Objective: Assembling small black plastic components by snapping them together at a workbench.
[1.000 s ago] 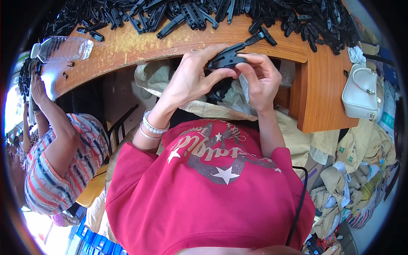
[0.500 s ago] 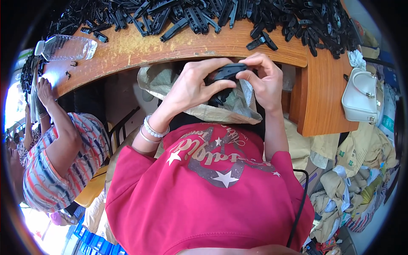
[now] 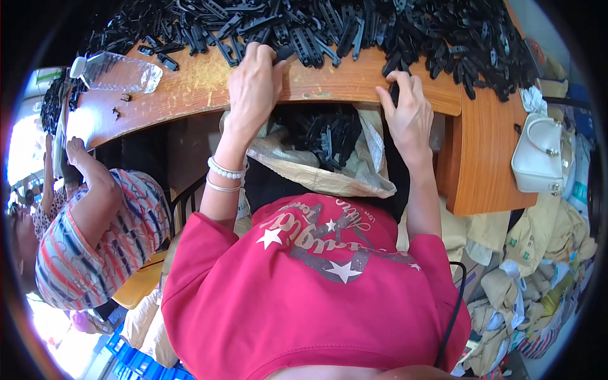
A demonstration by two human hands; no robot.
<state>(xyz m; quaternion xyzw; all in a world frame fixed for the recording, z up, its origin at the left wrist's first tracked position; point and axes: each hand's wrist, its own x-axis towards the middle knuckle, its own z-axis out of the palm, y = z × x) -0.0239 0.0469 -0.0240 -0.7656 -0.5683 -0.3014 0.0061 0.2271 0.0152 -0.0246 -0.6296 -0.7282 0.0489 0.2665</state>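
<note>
Black part [image 3: 283, 55], pinched in L hand [image 3: 253, 82], may drop off tbl [image 3: 342, 85] if grip slips; R hand [image 3: 410, 113], gripping 2nd blk part [image 3: 394, 95], could snag adj. pile [image 3: 443, 47].

The left hand [image 3: 254, 85] is over the table's [image 3: 190, 85] front edge, with a black part [image 3: 284, 54] at its fingers; whether it grips this is hard to tell. Beads [image 3: 226, 170] and a plain bangle [image 3: 223, 186] ring that wrist. The right hand [image 3: 408, 107], well apart, has a dark piece [image 3: 394, 94] between thumb and fingers. A pile [image 3: 456, 44] of black parts covers the table's far side. Below the edge, an open sack [image 3: 329, 182] holds more. A clear bottle [image 3: 120, 71] lies at left, near a co-worker [image 3: 104, 234]; a white handbag [image 3: 538, 161] is at right.
</note>
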